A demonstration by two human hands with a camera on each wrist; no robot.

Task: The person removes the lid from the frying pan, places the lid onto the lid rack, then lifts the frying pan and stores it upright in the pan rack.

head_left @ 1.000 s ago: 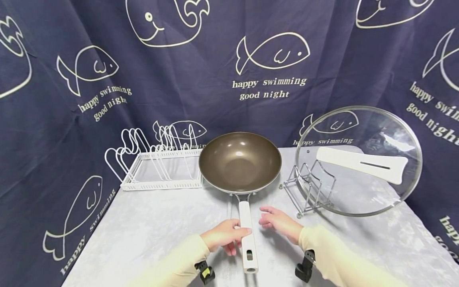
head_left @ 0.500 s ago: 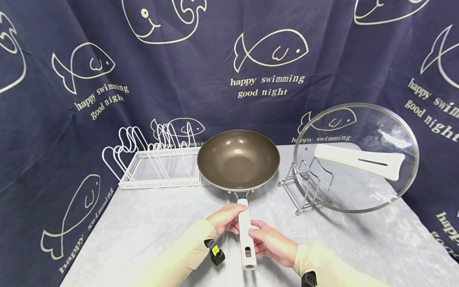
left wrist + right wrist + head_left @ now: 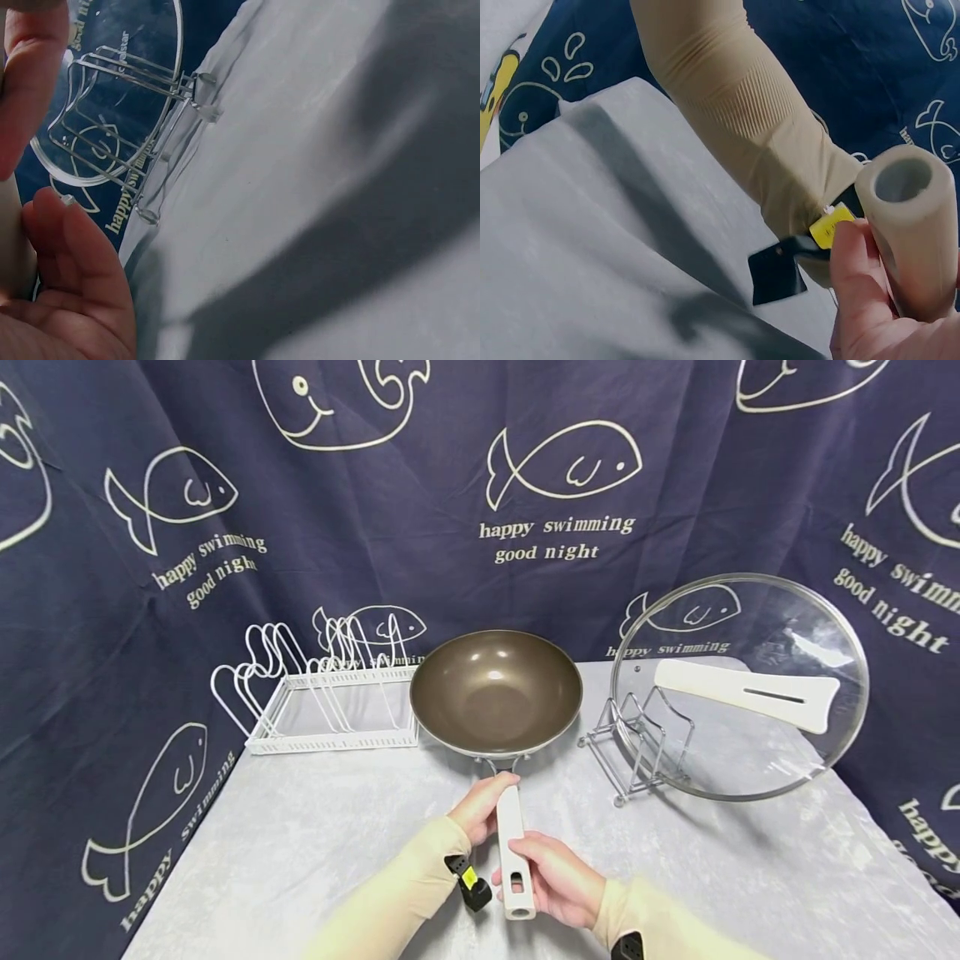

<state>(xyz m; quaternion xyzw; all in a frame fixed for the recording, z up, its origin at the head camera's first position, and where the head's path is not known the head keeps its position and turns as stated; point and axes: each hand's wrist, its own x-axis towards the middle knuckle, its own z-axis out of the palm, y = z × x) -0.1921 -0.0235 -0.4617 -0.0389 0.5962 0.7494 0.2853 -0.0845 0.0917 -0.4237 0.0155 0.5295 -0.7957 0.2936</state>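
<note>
A wok with a brown inside (image 3: pixel 497 693) and a long white handle (image 3: pixel 513 831) stands in the middle of the head view, its handle pointing toward me. My left hand (image 3: pixel 480 807) grips the upper handle close to the pan, thumb over the top. Lower down, my right hand (image 3: pixel 561 878) holds the handle from the right side, thumb on top and fingers underneath. In the right wrist view the hollow handle end (image 3: pixel 919 240) sticks out past the right fingers (image 3: pixel 855 277). Curled left fingers (image 3: pixel 82 262) show in the left wrist view; the handle is mostly out of frame there.
Left of the wok stands a white wire rack (image 3: pixel 337 745) with upright loops. To the right, a small silver wire rack (image 3: pixel 637 777) bears a large glass lid (image 3: pixel 712 768) with a white handle (image 3: pixel 750 696), leaning upright. A dark blue curtain (image 3: pixel 420 527) hangs behind the grey table (image 3: pixel 300 827).
My left hand has slid up the handle to the pan's neck. My right hand, apart from the handle a second ago, has moved in and now holds its lower part.
</note>
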